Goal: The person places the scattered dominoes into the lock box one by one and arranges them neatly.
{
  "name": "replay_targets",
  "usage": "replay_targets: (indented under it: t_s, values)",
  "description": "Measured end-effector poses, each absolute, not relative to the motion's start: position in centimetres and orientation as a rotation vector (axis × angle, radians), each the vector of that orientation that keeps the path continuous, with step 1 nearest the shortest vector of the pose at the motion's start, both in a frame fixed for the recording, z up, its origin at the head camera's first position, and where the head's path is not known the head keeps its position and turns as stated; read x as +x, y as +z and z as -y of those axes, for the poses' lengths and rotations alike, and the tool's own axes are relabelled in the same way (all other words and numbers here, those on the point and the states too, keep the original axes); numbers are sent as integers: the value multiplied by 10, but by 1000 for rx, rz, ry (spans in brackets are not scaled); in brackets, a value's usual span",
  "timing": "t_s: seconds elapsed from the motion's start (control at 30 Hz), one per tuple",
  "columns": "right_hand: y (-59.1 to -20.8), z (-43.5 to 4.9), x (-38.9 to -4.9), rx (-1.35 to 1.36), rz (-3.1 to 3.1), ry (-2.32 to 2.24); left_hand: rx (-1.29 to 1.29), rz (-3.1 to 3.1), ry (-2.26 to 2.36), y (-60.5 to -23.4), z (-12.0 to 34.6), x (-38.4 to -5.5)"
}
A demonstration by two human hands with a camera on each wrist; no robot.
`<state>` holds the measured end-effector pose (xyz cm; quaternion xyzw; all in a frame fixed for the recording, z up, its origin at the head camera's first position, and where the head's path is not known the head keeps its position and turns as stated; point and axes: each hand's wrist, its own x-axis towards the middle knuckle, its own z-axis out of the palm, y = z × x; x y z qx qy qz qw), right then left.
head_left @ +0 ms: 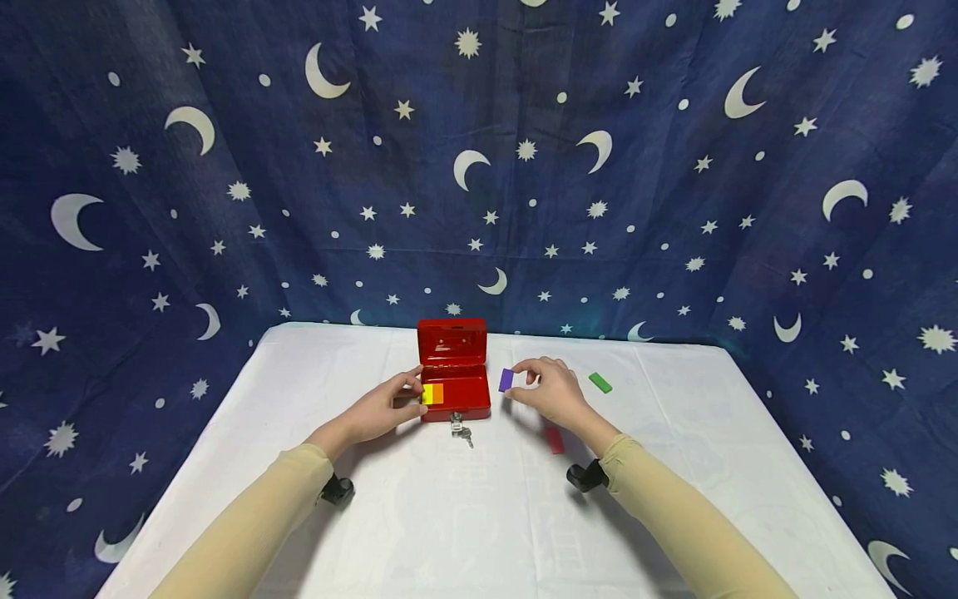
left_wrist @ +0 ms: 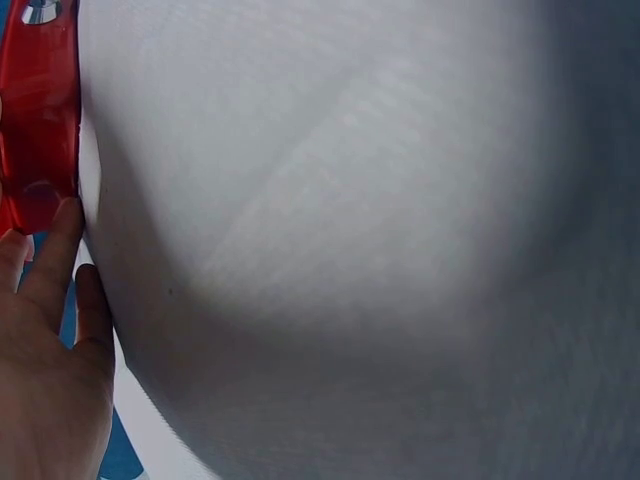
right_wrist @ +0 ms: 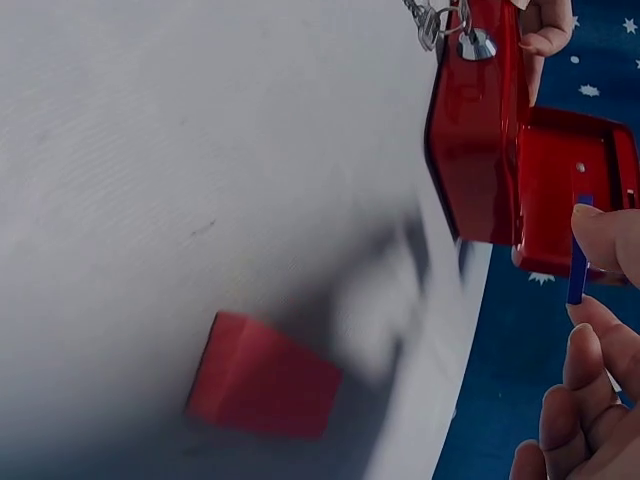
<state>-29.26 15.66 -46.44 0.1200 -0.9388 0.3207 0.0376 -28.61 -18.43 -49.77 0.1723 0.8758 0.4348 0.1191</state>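
Observation:
A red metal cash box (head_left: 473, 391) stands with its lid (head_left: 452, 343) raised. Inside, at its left end, lie a yellow block (head_left: 427, 393) and an orange block (head_left: 437, 393). My left hand (head_left: 377, 408) rests against the box's left end, fingers fairly straight in the left wrist view. Just right of the box, my right hand (head_left: 552, 391) pinches a thin purple block (head_left: 506, 380) between thumb and fingertip. In the right wrist view this block (right_wrist: 579, 255) overlaps the open lid, while the other fingers are loosely bent.
Keys (head_left: 466, 434) hang from the lock on the box's front. A red block (head_left: 554, 440) lies on the white-covered table (head_left: 464, 532) below my right wrist. Farther right is a green block (head_left: 600, 383). A dark blue curtain (head_left: 524, 208) with moons and stars rises behind.

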Motion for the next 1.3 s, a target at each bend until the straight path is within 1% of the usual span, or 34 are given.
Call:
replay_targets:
  t_s: [0.73, 1.3]
  values:
    - [-465, -117, -301, 480, 2891, 990, 499, -2563, 1255, -495, 184, -286]
    - [-468, -91, -306, 566, 2951, 902, 467, -2562, 1258, -495, 183, -285]
